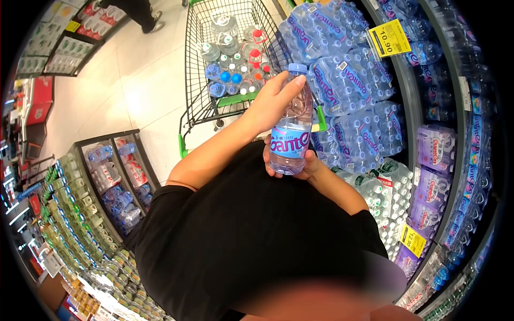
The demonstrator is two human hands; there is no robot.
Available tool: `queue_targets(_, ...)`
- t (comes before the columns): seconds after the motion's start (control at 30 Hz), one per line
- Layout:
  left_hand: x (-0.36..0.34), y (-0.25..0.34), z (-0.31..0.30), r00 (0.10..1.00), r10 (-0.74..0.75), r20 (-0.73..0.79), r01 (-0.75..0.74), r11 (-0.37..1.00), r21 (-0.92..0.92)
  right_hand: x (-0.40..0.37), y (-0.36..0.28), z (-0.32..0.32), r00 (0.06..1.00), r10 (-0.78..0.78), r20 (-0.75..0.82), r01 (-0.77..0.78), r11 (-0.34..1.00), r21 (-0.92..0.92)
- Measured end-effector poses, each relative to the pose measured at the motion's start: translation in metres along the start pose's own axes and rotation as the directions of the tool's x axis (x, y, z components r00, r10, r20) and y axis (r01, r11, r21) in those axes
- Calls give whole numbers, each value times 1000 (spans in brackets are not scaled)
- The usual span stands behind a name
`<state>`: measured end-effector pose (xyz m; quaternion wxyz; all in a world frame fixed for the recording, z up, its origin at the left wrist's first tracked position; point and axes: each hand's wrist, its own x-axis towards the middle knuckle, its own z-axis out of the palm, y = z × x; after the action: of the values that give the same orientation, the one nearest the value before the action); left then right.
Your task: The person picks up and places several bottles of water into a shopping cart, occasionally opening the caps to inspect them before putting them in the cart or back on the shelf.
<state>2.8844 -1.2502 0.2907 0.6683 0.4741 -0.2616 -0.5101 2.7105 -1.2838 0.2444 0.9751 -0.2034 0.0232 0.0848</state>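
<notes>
A clear water bottle [289,142] with a blue cap and a blue-and-pink label is held upright in front of my black shirt. My left hand [273,101] grips its upper part from the left, the thumb lying just below the cap. Lower down, my right hand [310,167] wraps around the base, with fingers showing on one side and the thumb on the other. Just beyond the hands stands a wire shopping cart [194,64] with green trim. It holds several bottles with red, blue and white caps.
Shrink-wrapped water packs [342,80] are stacked to the right of the cart, beside shelves with a yellow price tag [390,38]. On the left is a dark display rack [115,176] of packed bottles. Another person's leg [140,15] shows on the pale floor [150,80] at the top.
</notes>
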Motion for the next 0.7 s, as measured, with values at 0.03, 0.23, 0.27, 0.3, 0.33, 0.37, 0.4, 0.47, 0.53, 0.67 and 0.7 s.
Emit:
queue_targets(0.03,0,0,-2,1000,-10,-2,10,1000,0,2,0,1,1000,-4,-20,4,1000,-11)
queue_targets(0.23,3,2,-8,997,-71,38,73,996,-49,8,3,2,998,-7,-58,7,1000,-7)
queue_targets(0.27,3,2,-9,996,-71,45,73,997,-35,10,3,3,998,-2,-58,2,1000,4)
queue_targets(0.3,4,3,-10,996,-70,52,71,997,-21,11,2,4,998,4,-58,-4,1000,13)
queue_targets(0.33,4,6,-10,996,-68,59,69,998,-8,12,3,2,1000,9,-22,-8,999,40)
queue_targets(0.37,2,11,-10,996,-78,46,76,996,44,13,4,-1,1000,12,14,-13,998,66)
queue_targets(0.4,0,19,-7,996,-86,31,83,992,95,14,5,-3,999,15,50,-20,996,92)
queue_targets(0.47,-2,23,-8,996,-83,10,80,982,168,18,5,-5,993,14,114,-29,990,135)
queue_targets(0.53,-1,21,-9,998,-62,-8,62,975,214,20,6,-8,989,19,144,-42,986,159)
queue_targets(0.67,-3,22,-15,998,-60,-17,62,975,215,24,5,-7,989,36,143,-61,984,169)
queue_targets(0.7,-2,22,-16,997,-70,-17,72,975,210,25,5,-7,990,43,137,-66,983,169)
